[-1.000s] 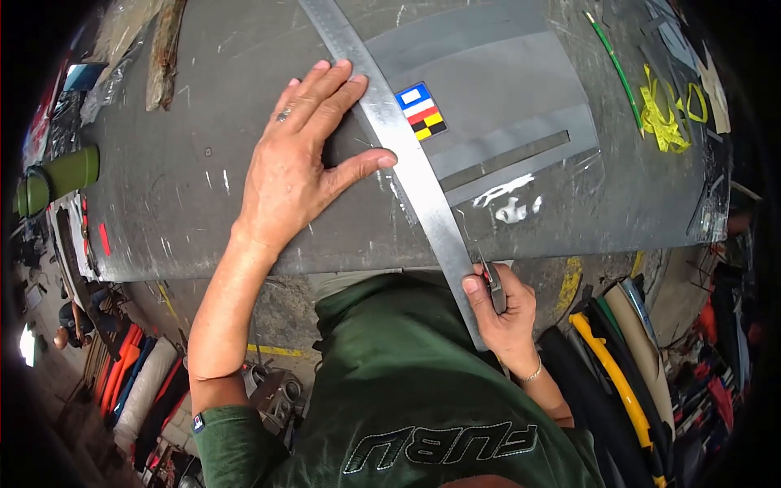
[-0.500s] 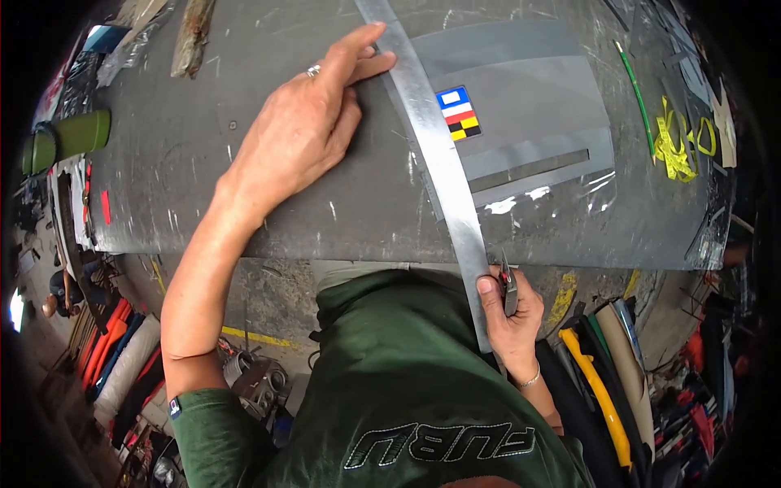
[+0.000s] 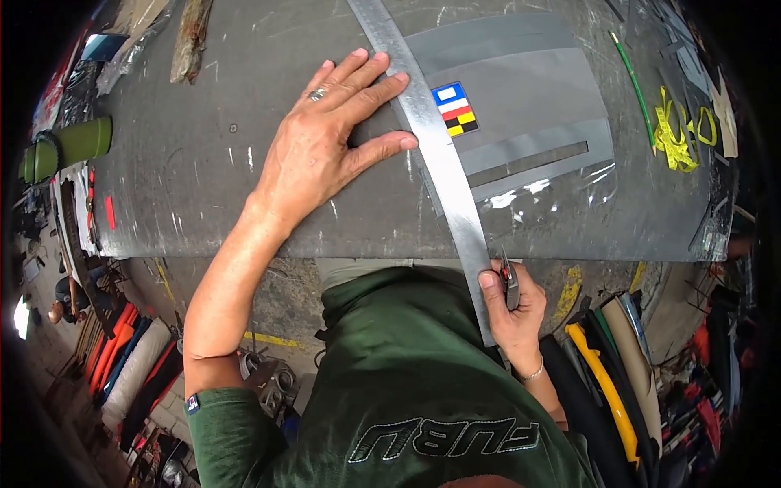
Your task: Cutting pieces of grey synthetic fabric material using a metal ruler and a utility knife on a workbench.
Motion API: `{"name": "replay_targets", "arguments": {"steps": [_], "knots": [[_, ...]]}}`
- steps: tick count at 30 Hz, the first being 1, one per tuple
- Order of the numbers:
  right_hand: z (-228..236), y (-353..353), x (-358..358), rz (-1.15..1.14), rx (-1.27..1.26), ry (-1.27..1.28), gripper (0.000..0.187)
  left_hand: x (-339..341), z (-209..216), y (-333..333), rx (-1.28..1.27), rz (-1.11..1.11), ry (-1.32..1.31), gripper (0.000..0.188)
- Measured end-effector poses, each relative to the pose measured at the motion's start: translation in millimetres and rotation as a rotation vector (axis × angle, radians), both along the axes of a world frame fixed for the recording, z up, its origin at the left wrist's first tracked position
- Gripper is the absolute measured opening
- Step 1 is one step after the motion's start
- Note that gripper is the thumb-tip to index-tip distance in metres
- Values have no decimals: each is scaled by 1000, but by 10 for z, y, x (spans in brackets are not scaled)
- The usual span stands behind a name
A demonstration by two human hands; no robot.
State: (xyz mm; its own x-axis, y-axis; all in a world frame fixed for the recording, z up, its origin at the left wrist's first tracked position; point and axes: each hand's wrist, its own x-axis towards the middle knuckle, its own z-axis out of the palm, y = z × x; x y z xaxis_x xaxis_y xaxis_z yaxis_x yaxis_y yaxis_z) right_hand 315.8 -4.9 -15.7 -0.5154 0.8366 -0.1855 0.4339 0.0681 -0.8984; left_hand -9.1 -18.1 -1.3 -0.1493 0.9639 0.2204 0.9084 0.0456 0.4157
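A long metal ruler (image 3: 429, 122) lies slantwise over the left side of a grey fabric panel (image 3: 537, 89). Its near end sticks out past the table's front edge. My left hand (image 3: 321, 134) rests spread on the tabletop, fingertips and thumb against the ruler's left edge. Off the table edge, my right hand (image 3: 518, 313) grips the ruler's near end, thumb on top. The same hand also holds a utility knife (image 3: 510, 286), its blade pointing away from me. On the panel is a colourful patch (image 3: 455, 109), close beside the ruler, and a long slot nearer to me.
The dark table (image 3: 211, 179) bears a green pencil (image 3: 633, 85) and a yellow tape (image 3: 672, 138) at right. A wooden piece (image 3: 191, 41) and a green roll (image 3: 73, 149) lie at left. Below stand fabric rolls (image 3: 602, 390) on both sides.
My left hand has spread its fingers and come slightly nearer, its thumb now reaching the ruler. My right hand keeps its grip on the ruler and knife.
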Motion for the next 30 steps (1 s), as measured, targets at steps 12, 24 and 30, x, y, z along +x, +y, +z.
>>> {"name": "replay_targets", "arguments": {"steps": [12,24,30], "knots": [[-10,0,-1,20,20,-6,26,1,0,8,2,8,-2,64],[12,1,3,28,4,-14,27,46,88,41,-12,12,66,58],[76,9,-7,9,-40,-44,27,55,204,168,-33,-3,80,51]]}}
